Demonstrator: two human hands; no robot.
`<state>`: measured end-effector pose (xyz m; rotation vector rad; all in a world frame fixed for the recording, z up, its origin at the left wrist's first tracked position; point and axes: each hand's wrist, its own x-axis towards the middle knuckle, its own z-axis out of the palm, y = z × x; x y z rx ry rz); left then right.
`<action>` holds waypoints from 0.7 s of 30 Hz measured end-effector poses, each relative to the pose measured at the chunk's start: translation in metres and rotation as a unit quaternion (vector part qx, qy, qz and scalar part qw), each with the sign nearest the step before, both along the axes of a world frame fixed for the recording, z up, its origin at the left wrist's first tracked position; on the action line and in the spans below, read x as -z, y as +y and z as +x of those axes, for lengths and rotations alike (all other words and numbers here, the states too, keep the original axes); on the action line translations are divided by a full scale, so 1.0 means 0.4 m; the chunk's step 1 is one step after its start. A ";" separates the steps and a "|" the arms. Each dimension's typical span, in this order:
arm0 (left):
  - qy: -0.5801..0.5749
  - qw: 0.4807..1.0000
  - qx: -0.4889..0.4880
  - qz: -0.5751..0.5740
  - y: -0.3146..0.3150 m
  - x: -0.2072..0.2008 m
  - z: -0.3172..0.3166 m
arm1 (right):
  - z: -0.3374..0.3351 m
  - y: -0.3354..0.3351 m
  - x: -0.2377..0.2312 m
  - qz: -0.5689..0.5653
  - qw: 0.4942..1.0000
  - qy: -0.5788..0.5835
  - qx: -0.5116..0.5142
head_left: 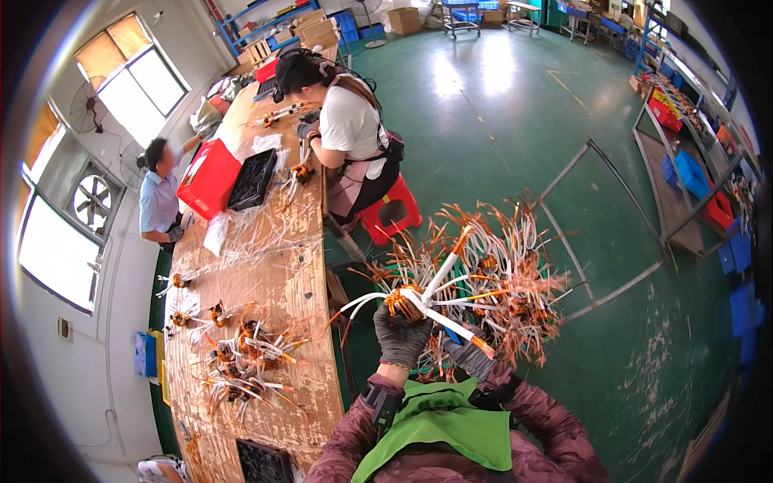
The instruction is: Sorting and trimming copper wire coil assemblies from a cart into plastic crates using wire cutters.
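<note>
My left hand (400,336), in a grey glove, grips a copper coil (403,301) with several white sleeved leads and bare copper wire ends fanning out. One white lead (455,326) runs down to the right into my right hand (471,358), also gloved, which pinches it near its orange tip. Behind the coil lies a big heap of similar copper coils (499,282) with white tubes and orange wires, below my hands and over the green floor.
A long wooden bench (282,266) on my left carries more coils (241,354), loose white tubes, a red box (209,177) and black trays (254,179). A person on a red stool (392,213) works at it; another person stands across. Metal racks (684,185) stand right.
</note>
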<state>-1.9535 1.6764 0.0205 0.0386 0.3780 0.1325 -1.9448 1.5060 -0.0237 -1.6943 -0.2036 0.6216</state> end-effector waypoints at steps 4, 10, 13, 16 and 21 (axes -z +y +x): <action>-0.021 0.997 -0.027 0.069 0.076 -0.006 -0.021 | -0.055 -0.015 0.018 -0.075 0.996 0.026 -0.040; -0.056 0.969 -0.088 0.226 0.144 -0.088 -0.059 | -0.075 -0.176 0.051 -0.090 0.988 -0.111 -0.062; -0.104 0.944 -0.139 0.281 0.274 -0.162 -0.163 | -0.059 -0.188 0.113 -0.184 0.980 -0.052 -0.059; -0.005 0.902 -0.197 0.384 0.457 -0.169 -0.336 | -0.058 -0.146 0.102 -0.250 0.963 -0.021 -0.094; 0.127 0.758 -0.355 0.533 0.745 -0.149 -0.687 | -0.084 -0.125 0.144 -0.341 0.932 -0.046 -0.117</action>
